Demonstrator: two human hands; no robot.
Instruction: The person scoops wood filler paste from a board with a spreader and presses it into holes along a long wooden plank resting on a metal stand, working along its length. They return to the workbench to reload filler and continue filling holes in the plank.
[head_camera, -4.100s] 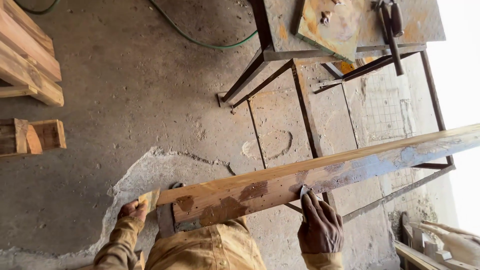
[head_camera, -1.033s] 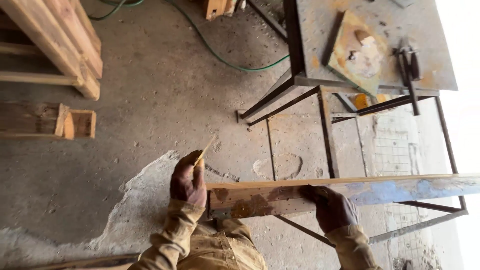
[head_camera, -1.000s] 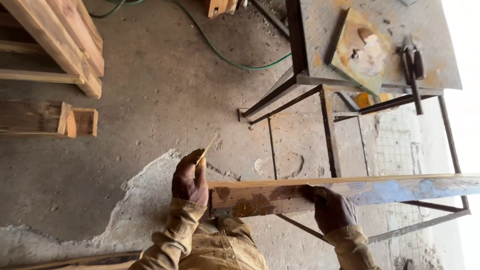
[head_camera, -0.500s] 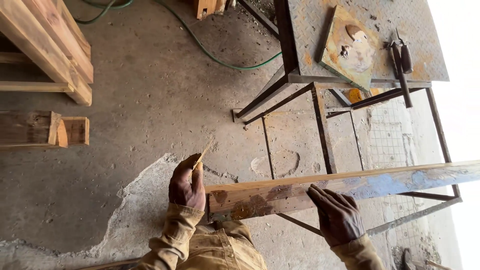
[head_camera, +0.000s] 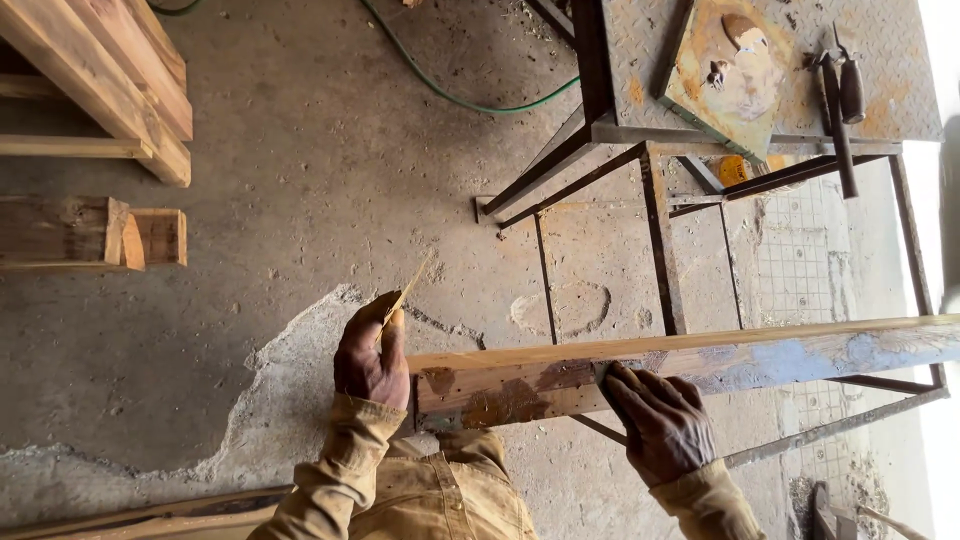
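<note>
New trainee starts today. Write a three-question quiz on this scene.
1. True or false: the right hand rests on the plank.
2. What does the left hand hold? A) a hammer B) a thin wood sliver C) a hose
3. Fill in: the green hose lies on the ____.

Key:
1. True; its fingers lie on the plank's side.
2. B; the sliver sticks up from the left hand, beside the plank's end.
3. Floor.
</note>
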